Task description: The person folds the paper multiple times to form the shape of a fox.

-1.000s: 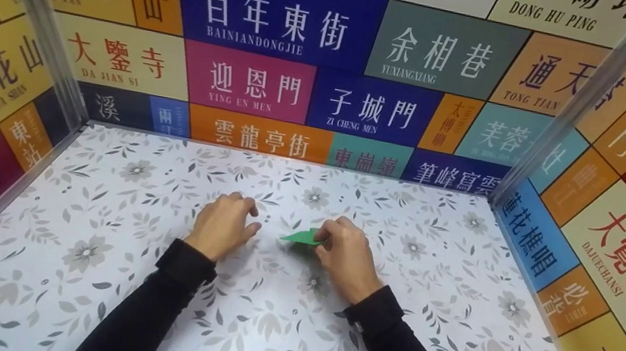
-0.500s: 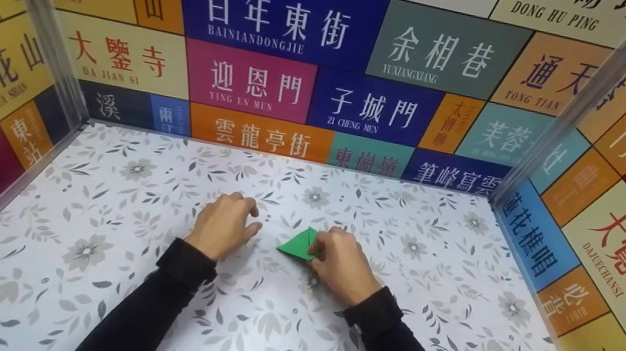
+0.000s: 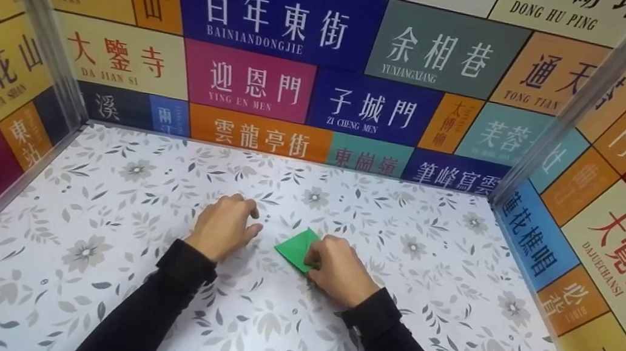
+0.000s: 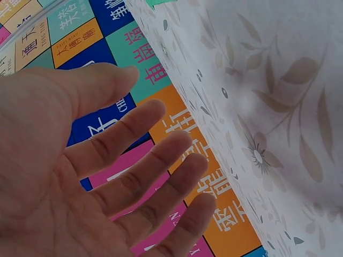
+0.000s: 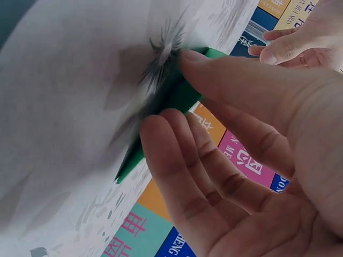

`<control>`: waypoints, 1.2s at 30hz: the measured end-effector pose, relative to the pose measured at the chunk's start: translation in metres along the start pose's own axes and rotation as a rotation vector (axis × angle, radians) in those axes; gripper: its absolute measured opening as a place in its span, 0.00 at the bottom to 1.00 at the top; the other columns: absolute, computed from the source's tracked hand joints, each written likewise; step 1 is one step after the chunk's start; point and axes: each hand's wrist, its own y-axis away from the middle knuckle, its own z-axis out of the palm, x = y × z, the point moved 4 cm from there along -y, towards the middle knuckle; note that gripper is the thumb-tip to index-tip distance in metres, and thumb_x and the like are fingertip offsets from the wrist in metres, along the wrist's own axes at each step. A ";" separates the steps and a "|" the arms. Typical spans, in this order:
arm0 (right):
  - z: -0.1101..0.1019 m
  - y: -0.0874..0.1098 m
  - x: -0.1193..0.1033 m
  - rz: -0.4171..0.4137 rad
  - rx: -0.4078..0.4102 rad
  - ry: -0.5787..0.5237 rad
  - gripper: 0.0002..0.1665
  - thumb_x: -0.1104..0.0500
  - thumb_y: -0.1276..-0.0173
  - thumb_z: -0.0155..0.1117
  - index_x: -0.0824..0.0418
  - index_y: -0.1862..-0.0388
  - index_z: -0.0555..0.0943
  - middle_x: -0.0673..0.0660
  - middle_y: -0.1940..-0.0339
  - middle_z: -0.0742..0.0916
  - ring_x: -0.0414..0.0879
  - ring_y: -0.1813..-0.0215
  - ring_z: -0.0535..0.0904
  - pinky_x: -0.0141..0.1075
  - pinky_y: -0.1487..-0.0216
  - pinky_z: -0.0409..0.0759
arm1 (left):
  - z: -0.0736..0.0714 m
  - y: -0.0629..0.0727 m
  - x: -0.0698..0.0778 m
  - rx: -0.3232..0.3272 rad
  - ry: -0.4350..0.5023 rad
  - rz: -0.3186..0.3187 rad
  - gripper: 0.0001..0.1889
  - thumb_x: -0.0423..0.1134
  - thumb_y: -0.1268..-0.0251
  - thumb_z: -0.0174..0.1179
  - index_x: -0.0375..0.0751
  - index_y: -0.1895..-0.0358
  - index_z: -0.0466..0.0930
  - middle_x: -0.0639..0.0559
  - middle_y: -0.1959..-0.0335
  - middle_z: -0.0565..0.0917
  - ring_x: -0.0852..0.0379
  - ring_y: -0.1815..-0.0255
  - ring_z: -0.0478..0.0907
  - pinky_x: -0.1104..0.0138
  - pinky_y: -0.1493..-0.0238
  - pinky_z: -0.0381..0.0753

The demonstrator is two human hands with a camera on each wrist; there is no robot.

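A small piece of folded green paper [image 3: 294, 249] is on the table near its middle, showing a diamond-like outline with a crease. My right hand [image 3: 340, 270] grips it at its right side, and its fingers hide that part. Seen from the right wrist, the thumb and forefinger meet the green paper [image 5: 185, 95], which appears as a thin folded piece close to the tabletop. My left hand [image 3: 223, 225] stays to the left, apart from the paper. In the left wrist view the left hand [image 4: 107, 155] has loosely bent, spread fingers and holds nothing.
The table [image 3: 159, 313] has a white cover with grey flowers and leaves. Upright panels of coloured tiles with characters [image 3: 277, 17] border it at the back, left and right. Clear strips [image 3: 573, 108] run up the corners.
The green paper has gone from a thin, nearly edge-on look to showing its broad face. My right hand has shifted slightly toward me with it. My left hand has barely moved.
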 end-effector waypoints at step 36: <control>-0.004 -0.003 -0.002 -0.021 -0.029 -0.031 0.05 0.68 0.37 0.87 0.61 0.64 0.98 0.54 0.69 0.96 0.45 0.66 0.90 0.41 0.60 0.91 | 0.014 0.010 0.033 -0.066 0.039 0.096 0.13 0.43 0.25 0.80 0.41 0.46 0.94 0.42 0.50 0.92 0.38 0.51 0.91 0.45 0.49 0.94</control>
